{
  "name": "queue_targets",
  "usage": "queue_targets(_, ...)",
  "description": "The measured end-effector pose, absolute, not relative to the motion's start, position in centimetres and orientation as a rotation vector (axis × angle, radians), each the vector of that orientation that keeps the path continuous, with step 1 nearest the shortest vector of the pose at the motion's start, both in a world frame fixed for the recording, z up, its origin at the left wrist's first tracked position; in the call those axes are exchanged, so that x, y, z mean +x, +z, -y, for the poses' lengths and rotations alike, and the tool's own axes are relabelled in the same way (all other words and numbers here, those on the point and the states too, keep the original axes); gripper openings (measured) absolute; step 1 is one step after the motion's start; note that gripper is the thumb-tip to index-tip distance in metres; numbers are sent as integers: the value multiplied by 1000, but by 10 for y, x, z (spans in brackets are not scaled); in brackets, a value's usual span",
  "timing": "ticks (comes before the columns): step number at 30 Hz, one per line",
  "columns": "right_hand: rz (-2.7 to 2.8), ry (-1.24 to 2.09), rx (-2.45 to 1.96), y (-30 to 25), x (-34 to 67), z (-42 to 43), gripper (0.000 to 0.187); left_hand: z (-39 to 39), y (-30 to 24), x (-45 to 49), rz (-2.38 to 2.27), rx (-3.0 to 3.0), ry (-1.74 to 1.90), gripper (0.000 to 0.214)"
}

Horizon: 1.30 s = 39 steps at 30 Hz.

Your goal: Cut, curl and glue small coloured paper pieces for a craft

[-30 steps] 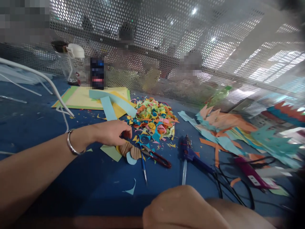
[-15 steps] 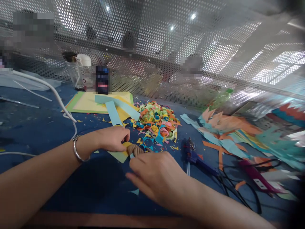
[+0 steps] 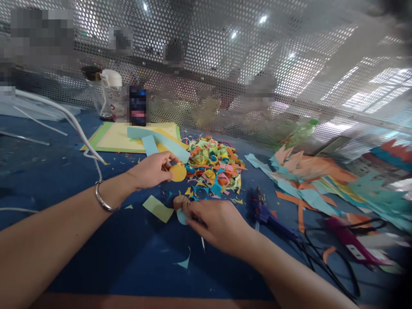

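Between the thumb and fingers of my left hand (image 3: pixel 152 171) is a yellow paper circle (image 3: pixel 178 172), held up by the edge of the scrap pile. My right hand (image 3: pixel 220 225) is closed low over the table. At its fingertips are a brown rounded piece (image 3: pixel 182 202) and a light blue rounded paper piece (image 3: pixel 182 217). A thin metal tip (image 3: pixel 203 243) shows under this hand; the rest of that item is hidden. A pale green-yellow paper rectangle (image 3: pixel 157 209) lies flat between my hands.
Beyond my hands is a heap of colourful paper scraps (image 3: pixel 214 163). Behind left are stacked paper sheets (image 3: pixel 111 136), a phone (image 3: pixel 137 107) and bottles (image 3: pixel 112 92). At right lie a blue glue gun (image 3: pixel 273 221), black cables (image 3: pixel 347 266), a purple tool (image 3: pixel 346 240) and cut paper strips (image 3: pixel 309 197).
My left hand has moved up and away from my right, carrying the yellow circle. The pale rectangle now lies uncovered. My right hand stays low, with the light blue piece showing more.
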State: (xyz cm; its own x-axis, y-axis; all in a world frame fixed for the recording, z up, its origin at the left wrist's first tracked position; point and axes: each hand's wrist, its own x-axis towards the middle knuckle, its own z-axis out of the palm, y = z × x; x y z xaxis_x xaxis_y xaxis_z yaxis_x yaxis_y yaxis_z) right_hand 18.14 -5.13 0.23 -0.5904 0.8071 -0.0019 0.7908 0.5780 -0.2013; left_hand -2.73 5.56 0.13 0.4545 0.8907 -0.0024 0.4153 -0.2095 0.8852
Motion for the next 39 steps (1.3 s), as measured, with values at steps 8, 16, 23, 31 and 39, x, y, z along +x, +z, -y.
queue_targets(8,2289,-57,-1266,-1,190,48,20,-30,9,-7,-832,1167,490,26)
queue_targets(16,2255,-8,-1152,-4,193,41,21,-24,2,-3,-779,1152,472,21)
queue_targets(23,2095,124,-1040,-8,193,38,7,-21,3,4,-739,1132,677,29)
queue_targets(31,1930,293,-1127,-8,191,34,4,-16,1,10,-762,1039,729,8)
queue_targets(39,1767,541,-1251,-11,195,31,11,-7,0,13,-702,1125,827,22)
